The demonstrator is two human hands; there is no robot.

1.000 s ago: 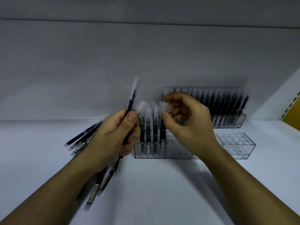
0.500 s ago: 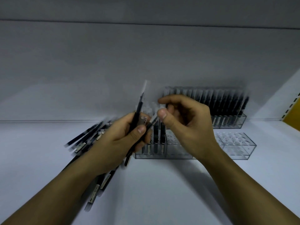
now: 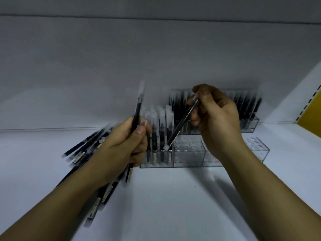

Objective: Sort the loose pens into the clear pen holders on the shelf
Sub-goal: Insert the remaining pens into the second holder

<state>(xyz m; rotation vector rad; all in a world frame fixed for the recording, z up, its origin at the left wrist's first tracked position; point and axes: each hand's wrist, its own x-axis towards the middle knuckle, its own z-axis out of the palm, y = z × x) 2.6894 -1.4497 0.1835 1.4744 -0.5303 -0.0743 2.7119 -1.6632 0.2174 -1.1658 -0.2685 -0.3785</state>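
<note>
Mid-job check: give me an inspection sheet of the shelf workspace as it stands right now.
Surface: white shelf, dimly lit.
Job's things: front holder, pens standing only at its left end; back holder, packed with pens; loose pens heaped at left.
Clutter: nothing seen.
Grips: left hand grips upright pen; right hand pinches tilted pen, lower end at front holder's top.
Cables: nothing seen.
Surroundings: grey back wall; yellow panel at far right.

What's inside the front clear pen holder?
Capped black pens stand in its left end; the holes beside them look empty. The right hand covers part further right.
</note>
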